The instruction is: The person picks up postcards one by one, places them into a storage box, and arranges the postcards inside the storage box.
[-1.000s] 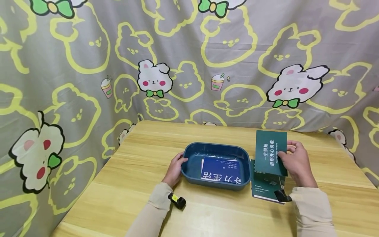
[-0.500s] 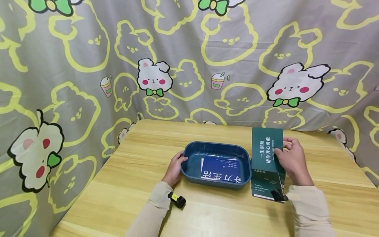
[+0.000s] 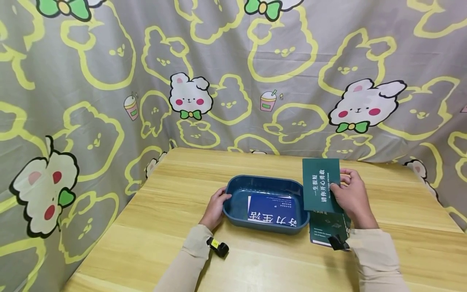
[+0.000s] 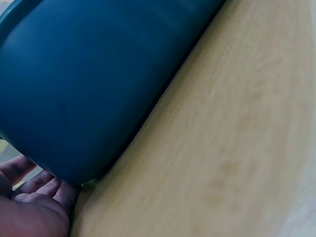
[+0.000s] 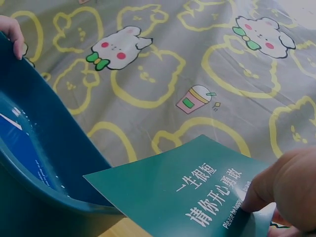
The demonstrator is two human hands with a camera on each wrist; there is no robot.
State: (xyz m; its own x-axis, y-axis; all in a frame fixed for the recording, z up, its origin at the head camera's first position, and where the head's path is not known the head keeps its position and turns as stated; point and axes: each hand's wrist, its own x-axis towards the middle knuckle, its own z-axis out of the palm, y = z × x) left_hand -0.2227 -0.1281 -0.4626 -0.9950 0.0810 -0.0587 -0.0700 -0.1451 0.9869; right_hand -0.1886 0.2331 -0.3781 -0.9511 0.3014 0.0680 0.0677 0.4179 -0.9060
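Observation:
A green card (image 3: 321, 184) with white lettering is pinched in my right hand (image 3: 352, 196), thumb on its printed face. Held above the table, the card slightly overlaps the right rim of a dark teal plastic basin (image 3: 233, 219) in the head view. My left hand (image 3: 216, 207) grips the basin's left end, thumb at the rim and fingers against the outer wall (image 4: 89, 89). Inside the basin lies a blue card (image 3: 273, 209) with white lettering, a white edge showing beneath it. Below the held card, more green cards (image 3: 326, 231) lie stacked on the table, partly hidden.
The wooden table (image 3: 164, 243) runs back to a grey curtain (image 3: 233, 61) printed with yellow outlines and white rabbits. A black wrist camera (image 3: 220, 247) is strapped at the left sleeve, another (image 3: 338, 242) at the right.
My right hand has moved left with the green card, from above the stack to the basin's right rim. The left hand and the basin have stayed in place.

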